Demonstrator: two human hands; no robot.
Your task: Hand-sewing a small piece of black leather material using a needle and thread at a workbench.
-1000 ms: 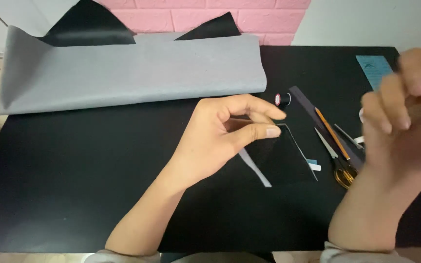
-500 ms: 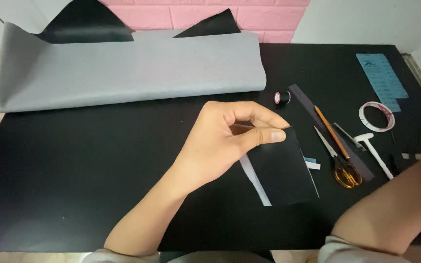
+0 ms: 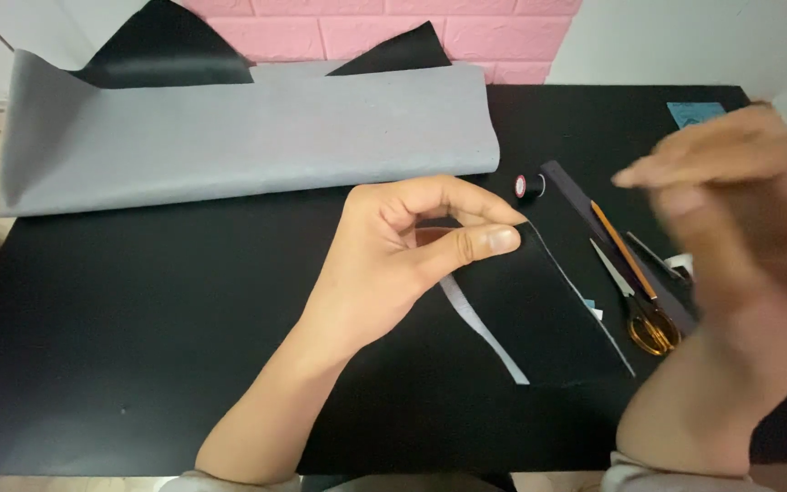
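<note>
left hand (image 3: 393, 251) pinching corner of black leather piece (image 3: 539, 314) flat on black table (image 3: 138, 301), thumb and forefinger clamped; right hand (image 3: 730, 228) blurred, raised above scissors (image 3: 639, 305), grip unreadable; thread spool (image 3: 528, 186) nearby.

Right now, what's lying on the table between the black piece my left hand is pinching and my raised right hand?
In the head view, scissors and a pencil lie between the black piece and the right hand.
</note>
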